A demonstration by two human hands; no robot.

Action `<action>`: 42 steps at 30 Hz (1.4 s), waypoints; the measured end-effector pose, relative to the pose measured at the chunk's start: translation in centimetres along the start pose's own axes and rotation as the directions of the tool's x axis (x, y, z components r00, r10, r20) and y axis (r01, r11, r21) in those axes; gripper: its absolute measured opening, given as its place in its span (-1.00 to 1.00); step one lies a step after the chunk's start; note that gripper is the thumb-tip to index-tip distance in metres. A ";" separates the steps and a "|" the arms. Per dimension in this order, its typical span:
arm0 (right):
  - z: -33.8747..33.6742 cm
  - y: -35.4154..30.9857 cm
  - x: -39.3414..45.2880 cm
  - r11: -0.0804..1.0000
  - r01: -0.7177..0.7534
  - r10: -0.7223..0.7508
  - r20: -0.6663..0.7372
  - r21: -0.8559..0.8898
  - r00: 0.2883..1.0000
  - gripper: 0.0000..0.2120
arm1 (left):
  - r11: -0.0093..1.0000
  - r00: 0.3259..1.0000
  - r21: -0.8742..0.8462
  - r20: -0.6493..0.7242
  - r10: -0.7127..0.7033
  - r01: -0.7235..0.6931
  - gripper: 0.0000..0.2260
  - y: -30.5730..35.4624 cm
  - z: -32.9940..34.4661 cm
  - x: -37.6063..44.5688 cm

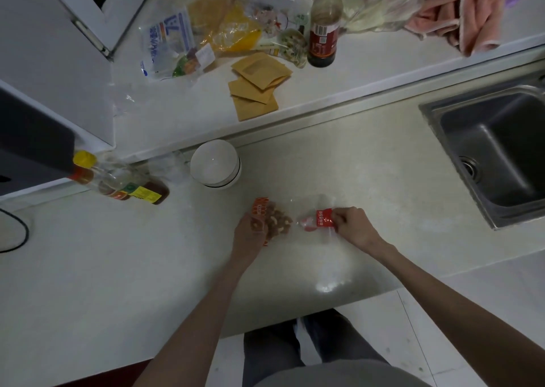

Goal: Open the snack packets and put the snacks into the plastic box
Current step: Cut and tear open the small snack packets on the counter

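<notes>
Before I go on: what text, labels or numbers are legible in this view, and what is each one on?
"7" style large digit, partly legible: on the blue and white bag on the upper ledge; its other print is blurred.
"151"-like white marks: on the dark bottle's red label; uncertain.
White characters on the red packet pinched by the right hand: too blurred.
Orange packet at the left hand: print unreadable.
Yellow sticker on the oil bottle: too small.

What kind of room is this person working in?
Most likely a home kitchen. A steel sink is set into the pale counter, a dark sauce bottle stands on the raised ledge, and oil bottles lie by a white bowl.
</notes>
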State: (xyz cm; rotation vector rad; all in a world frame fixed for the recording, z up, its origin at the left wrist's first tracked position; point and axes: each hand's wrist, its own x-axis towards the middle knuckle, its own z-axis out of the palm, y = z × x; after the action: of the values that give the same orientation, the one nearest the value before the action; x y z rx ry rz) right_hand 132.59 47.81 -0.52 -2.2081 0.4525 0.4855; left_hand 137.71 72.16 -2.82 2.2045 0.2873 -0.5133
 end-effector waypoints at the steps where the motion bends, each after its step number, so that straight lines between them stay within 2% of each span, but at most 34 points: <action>1: 0.2 -0.3 0.2 0.999 -0.001 0.000 0.004 0.042 1.000 -0.70 | 1.000 1.000 -0.021 0.001 -0.002 0.002 -0.85 0.1 0.1 0.0; 3: 0.5 -1.0 0.3 0.997 0.020 -0.025 0.078 0.071 0.997 -0.68 | 0.998 1.000 -0.050 0.007 -0.025 0.025 -0.83 -0.1 -0.1 0.1; 6: 1.0 -2.0 0.9 0.993 0.115 -0.109 0.219 -0.011 0.970 -0.76 | 0.997 0.997 -0.039 0.036 -0.067 0.069 -0.86 -0.4 -0.8 0.5; 8: 1.4 -2.4 1.5 0.986 0.154 -0.140 0.168 -0.069 0.976 -0.76 | 0.996 0.996 -0.037 0.042 -0.075 0.076 -0.82 -0.7 -1.1 0.9; 10: 1.8 -2.7 1.9 0.979 0.151 -0.146 0.046 -0.140 0.988 -0.76 | 0.997 0.997 -0.039 0.038 -0.063 0.064 -0.77 -1.0 -1.1 1.1; 12: 2.5 -3.2 2.2 0.971 0.136 -0.140 -0.007 -0.199 0.990 -0.78 | 0.998 0.999 -0.047 0.028 -0.030 0.031 -0.74 -1.3 -1.1 1.2; 14: 3.2 -3.7 2.3 0.964 0.117 -0.115 0.023 -0.239 0.993 -0.76 | 0.999 1.000 -0.043 0.013 -0.001 0.001 -0.74 -1.6 -0.9 1.4; 18: 4.4 -4.3 2.7 0.934 0.072 -0.055 0.059 -0.349 0.997 -0.93 | 1.000 0.999 -0.016 -0.026 0.020 -0.020 -0.81 -2.0 -0.4 1.7; 22: 5.9 -5.9 2.9 0.897 0.071 -0.021 0.118 -0.436 0.993 -0.82 | 0.999 1.000 -0.046 0.003 -0.012 0.012 -0.89 -2.6 0.0 2.4; 26: 7.1 -6.8 3.9 0.949 0.005 0.017 0.067 -0.316 0.998 -0.79 | 0.995 0.998 -0.091 -0.055 0.029 -0.034 -0.86 -2.9 0.2 2.8; 29: 7.6 -6.5 4.5 0.968 -0.091 0.109 0.066 -0.234 0.992 -0.79 | 0.997 0.997 -0.056 -0.068 0.040 -0.044 -0.82 -3.4 -0.1 3.4; 33: 7.9 -5.4 5.2 0.977 -0.213 0.214 0.074 -0.016 0.974 -0.68 | 0.999 0.998 -0.038 -0.053 0.031 -0.033 -0.93 -4.5 -0.3 4.1; 36: 8.3 -4.6 5.2 0.959 -0.277 0.274 0.060 0.055 0.960 -0.71 | 0.999 0.997 -0.042 -0.070 0.005 -0.008 -0.96 -4.7 -0.4 4.2; 39: 8.5 -3.7 5.0 0.939 -0.271 0.259 0.084 0.213 0.962 -0.90 | 0.996 0.996 -0.094 -0.091 -0.018 0.010 -0.90 -4.4 -0.4 4.3; 42: 7.9 -2.4 4.7 0.892 -0.291 0.278 0.088 0.345 0.957 -0.86 | 0.986 0.992 -0.150 -0.088 -0.087 0.073 -0.90 -4.1 -0.5 4.3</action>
State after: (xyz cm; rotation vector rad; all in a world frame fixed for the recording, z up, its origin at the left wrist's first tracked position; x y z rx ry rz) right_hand 136.27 54.70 -6.02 -1.7886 0.7880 0.5504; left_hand 140.14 75.23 -7.26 2.0832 0.4517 -0.4192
